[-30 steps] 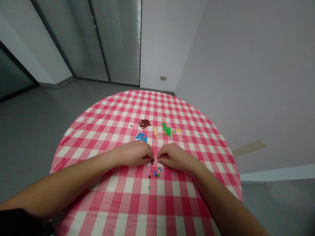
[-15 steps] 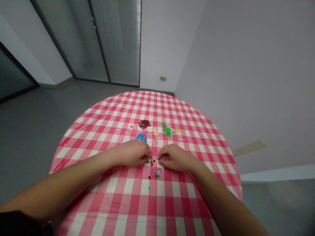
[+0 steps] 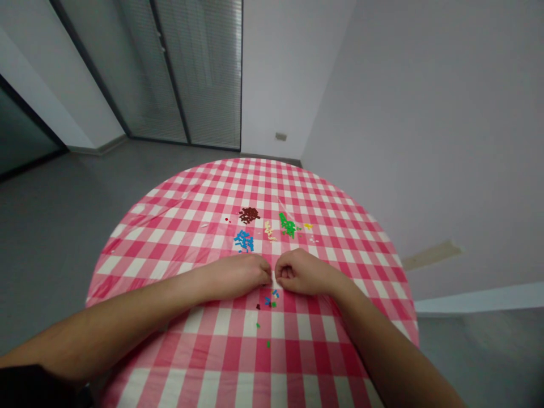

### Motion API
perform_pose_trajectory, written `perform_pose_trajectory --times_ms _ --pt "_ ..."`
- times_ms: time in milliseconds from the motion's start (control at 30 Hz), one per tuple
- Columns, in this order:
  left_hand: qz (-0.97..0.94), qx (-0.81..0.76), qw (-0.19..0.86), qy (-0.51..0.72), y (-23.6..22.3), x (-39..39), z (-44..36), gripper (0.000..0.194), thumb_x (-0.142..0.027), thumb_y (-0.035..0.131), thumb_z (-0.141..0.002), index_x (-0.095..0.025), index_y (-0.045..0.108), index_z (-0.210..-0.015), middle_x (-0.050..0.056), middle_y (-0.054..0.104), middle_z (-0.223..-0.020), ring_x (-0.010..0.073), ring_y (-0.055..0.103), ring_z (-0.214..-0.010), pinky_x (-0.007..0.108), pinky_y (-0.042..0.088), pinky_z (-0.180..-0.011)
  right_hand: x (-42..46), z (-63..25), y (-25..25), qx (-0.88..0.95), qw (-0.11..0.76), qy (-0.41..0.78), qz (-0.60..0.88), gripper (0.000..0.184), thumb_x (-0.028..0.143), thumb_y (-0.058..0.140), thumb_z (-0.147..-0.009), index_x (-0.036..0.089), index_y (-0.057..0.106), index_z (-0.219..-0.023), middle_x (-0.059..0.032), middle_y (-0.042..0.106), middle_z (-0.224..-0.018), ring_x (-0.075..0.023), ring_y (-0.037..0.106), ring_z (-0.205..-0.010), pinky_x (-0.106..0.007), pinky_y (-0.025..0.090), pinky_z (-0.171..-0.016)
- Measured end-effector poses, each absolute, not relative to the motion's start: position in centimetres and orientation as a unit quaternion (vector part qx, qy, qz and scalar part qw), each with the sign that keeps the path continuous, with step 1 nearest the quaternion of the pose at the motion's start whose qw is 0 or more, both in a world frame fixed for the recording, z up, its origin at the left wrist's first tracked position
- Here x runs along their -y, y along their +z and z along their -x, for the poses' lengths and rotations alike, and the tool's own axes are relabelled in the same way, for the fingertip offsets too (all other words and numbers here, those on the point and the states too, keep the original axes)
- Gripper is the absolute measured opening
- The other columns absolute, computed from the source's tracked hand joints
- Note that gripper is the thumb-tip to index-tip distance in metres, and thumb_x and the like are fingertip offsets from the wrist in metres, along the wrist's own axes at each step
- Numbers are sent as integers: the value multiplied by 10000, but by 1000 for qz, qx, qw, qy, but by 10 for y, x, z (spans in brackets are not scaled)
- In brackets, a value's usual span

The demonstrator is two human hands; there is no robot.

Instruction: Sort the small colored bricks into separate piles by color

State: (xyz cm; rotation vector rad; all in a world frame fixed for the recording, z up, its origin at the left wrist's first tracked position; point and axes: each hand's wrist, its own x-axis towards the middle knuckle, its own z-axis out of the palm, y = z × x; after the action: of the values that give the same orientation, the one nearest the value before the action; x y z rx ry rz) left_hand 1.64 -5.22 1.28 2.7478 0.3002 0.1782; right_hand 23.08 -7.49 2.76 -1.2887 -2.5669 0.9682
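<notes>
**Left hand:** your left hand (image 3: 238, 276) lies palm down at the middle of the bench, fingers curled in, tips pointing toward your right hand.

**Right hand:** your right hand (image 3: 304, 272) mirrors it, fingers curled under, just beside the left with a narrow gap between them.

**Grip:** both hands are drawn together, but your fingers hide whether either one pinches anything, so you cannot tell.

**Between your hands:** a pale sliver (image 3: 274, 279) shows in the gap; it is too small to identify.

**Loose pieces:** tiny plastic bricks (image 3: 272, 298) in mixed colours lie scattered just below your fingertips, with a few strays farther toward you.

**Piles beyond your hands:** a blue pile (image 3: 243, 241) sits nearest, just past your left hand. A cream pile (image 3: 268, 229) and a green pile (image 3: 288, 225) lie in a row beyond it, with a dark brown pile (image 3: 249, 215) farther out and a few yellow bricks (image 3: 308, 226) to the right.

**Bench:** you work at a round bench (image 3: 140, 226) covered by a red-and-white gingham cloth (image 3: 221, 362).

**Around you:** a black sleeve (image 3: 25, 385) shows at the lower left corner. Past the bench are a grey floor (image 3: 63, 198), a glass door (image 3: 199, 68) with slatted blinds, and a wall (image 3: 425, 113) with a small socket plate (image 3: 280, 136).
</notes>
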Motion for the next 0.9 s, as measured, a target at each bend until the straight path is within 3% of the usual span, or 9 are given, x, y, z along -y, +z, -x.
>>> perform_pose_trajectory --times_ms 267,567,900 --pt "-972 -83 208 68 13 53 -18 301 12 503 -865 -176 738 -870 80 747 -937 199 686 -874 267 489 -807 74 -229 25 833 74 346 424 196 71 567 -685 152 714 -787 -3 671 -665 -108 550 -567 -204 357 -524" --pt "-963 -98 242 58 14 52 -19 292 21 509 -854 -161 732 -900 82 751 -962 204 690 -904 280 496 -846 73 -230 23 826 83 360 426 190 79 578 -698 147 721 -803 1 667 -660 -103 557 -567 -196 377 -523" --pt "-882 -214 403 119 42 37 -4 140 -119 598 -862 -168 725 -895 42 746 -903 153 674 -823 247 490 -766 73 -230 25 816 89 377 429 148 118 597 -737 152 724 -806 12 643 -640 -99 545 -559 -196 379 -526"
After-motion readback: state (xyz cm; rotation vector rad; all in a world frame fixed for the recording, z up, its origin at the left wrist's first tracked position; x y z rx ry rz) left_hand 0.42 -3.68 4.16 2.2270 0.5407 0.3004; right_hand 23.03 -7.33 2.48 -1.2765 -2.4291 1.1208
